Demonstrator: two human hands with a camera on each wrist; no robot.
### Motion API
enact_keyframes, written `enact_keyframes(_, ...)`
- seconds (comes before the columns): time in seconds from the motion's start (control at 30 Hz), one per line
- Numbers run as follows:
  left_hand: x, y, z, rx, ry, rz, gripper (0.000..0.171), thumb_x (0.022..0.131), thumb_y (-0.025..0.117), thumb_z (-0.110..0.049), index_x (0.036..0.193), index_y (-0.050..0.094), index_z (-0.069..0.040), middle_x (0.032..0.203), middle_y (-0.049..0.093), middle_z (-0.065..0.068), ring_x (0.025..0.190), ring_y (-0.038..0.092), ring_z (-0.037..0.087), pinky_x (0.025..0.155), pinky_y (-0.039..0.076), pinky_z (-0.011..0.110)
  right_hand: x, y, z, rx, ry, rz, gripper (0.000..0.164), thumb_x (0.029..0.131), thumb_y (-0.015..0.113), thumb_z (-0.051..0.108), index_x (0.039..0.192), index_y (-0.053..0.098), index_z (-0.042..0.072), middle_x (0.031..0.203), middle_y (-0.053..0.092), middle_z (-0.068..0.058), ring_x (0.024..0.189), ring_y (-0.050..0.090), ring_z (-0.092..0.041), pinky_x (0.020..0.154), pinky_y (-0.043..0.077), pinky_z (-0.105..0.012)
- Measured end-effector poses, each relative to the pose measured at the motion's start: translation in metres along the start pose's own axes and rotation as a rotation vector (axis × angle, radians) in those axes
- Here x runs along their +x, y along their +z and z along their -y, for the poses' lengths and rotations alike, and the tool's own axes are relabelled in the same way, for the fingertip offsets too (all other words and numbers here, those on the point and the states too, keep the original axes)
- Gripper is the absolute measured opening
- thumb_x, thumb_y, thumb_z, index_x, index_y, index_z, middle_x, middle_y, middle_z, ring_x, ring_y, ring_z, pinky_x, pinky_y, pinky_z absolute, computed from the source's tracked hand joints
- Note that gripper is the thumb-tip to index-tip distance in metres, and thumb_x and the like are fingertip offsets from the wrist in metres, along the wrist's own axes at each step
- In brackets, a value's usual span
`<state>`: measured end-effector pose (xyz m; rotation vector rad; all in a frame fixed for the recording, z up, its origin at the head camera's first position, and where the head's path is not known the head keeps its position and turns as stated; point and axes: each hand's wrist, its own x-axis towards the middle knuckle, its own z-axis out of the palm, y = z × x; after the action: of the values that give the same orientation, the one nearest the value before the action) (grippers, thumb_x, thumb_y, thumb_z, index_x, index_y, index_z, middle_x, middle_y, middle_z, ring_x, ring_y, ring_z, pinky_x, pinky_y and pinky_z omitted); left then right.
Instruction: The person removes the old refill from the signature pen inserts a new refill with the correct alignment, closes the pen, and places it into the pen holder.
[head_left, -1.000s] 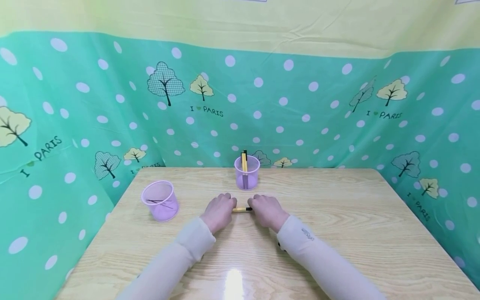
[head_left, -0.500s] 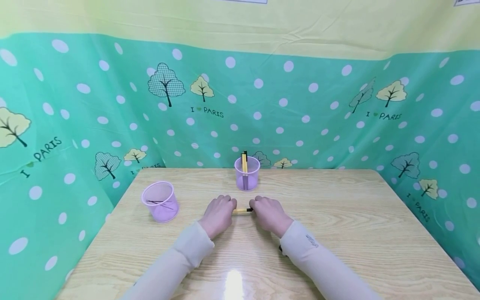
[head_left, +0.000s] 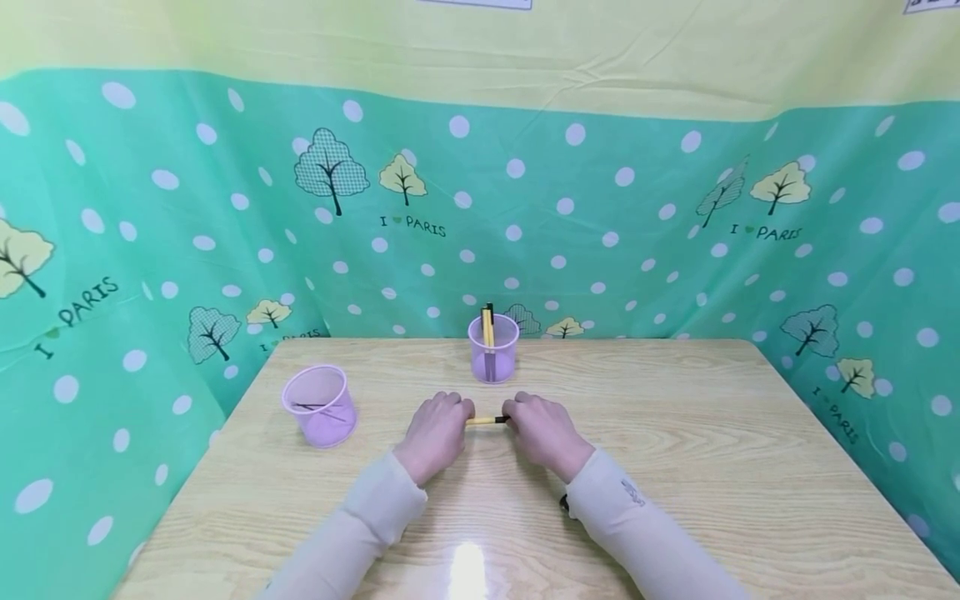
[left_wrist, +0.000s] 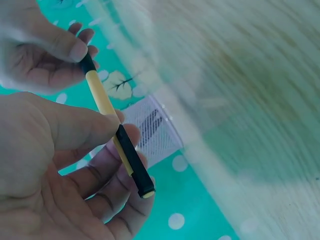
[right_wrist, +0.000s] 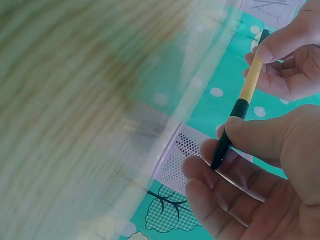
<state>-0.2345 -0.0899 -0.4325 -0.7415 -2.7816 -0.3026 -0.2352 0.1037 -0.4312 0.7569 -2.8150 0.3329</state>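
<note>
Backdrop (head_left: 450, 218): green cloth, white dots, printed trees and "I PARIS" lettering, yellow band above. Table (head_left: 712, 450): pale wood grain, its far edge near the cloth.

Items, left to right:

Left cup (head_left: 330, 429): lilac mesh, upright; thin dark sticks (head_left: 315, 406) leaning inside.

Left hand (head_left: 437, 437): pale sleeve; thumb and fingers closed in a pinch on the pen's clip end, the thumb on the yellow barrel beside the black clip.

Pen (head_left: 486, 421): yellow barrel, black ends; held crosswise between both hands, in front of the rear cup; contact with the table cannot be told.

Rear cup (head_left: 504, 367): lilac mesh, upright, near the far edge; yellow-and-black pens (head_left: 489, 329) standing in it, tops above the rim.

Right hand (head_left: 546, 433): pale sleeve with a small dark motif; thumb and fingers pinching the pen's black grip at the tip end.

Dark object (head_left: 564, 502): beside the right cuff, mostly hidden.
</note>
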Motion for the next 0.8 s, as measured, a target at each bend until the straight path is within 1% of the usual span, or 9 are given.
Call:
enact_keyframes(0.2,0.0,-0.006,-0.001,-0.039,-0.018,0.004,0.022,0.08,0.06,0.006,0.093,0.072,-0.008,0.083,0.064,0.005,0.074,0.056,0.02,0.066,0.047,0.032,-0.004,-0.004,0.001,0.029,-0.01,-0.033,0.004,0.085,0.07,0.011,0.089,0.068,0.012,0.073,0.051,0.006,0.063,0.05,-0.011,0.053,0.044,-0.027)
enact_keyframes(0.33,-0.002,-0.008,-0.002,-0.056,-0.012,-0.002,0.023,0.08,0.06,0.007,0.093,0.072,-0.007,0.084,0.063,0.005,0.075,0.056,0.02,0.067,0.048,0.032,-0.006,-0.004,0.001,0.037,-0.02,-0.058,0.004,0.085,0.07,0.011,0.088,0.068,0.012,0.072,0.05,0.006,0.062,0.05,-0.01,0.053,0.044,-0.026)
enact_keyframes(0.43,-0.002,-0.008,-0.004,-0.075,-0.006,-0.004,0.024,0.08,0.06,0.007,0.095,0.071,-0.007,0.084,0.063,0.005,0.076,0.056,0.021,0.069,0.049,0.033,-0.008,-0.004,0.001,0.031,-0.021,-0.071,0.004,0.085,0.071,0.01,0.087,0.067,0.012,0.072,0.049,0.007,0.062,0.049,-0.01,0.053,0.043,-0.026)
enact_keyframes(0.6,-0.003,-0.008,-0.006,-0.117,-0.022,-0.001,0.022,0.081,0.061,0.006,0.097,0.071,-0.007,0.086,0.062,0.004,0.079,0.057,0.02,0.072,0.05,0.033,-0.009,-0.006,0.0,0.027,-0.014,-0.077,0.005,0.085,0.071,0.011,0.087,0.067,0.012,0.072,0.05,0.007,0.063,0.049,-0.01,0.053,0.044,-0.025)
enact_keyframes(0.8,-0.005,-0.009,-0.009,-0.141,-0.018,-0.019,0.023,0.083,0.059,0.006,0.097,0.071,-0.007,0.086,0.062,0.005,0.08,0.057,0.021,0.072,0.05,0.034,-0.013,-0.007,-0.001,0.032,-0.009,-0.086,0.006,0.084,0.071,0.01,0.087,0.067,0.013,0.073,0.051,0.007,0.064,0.049,-0.009,0.053,0.044,-0.025)
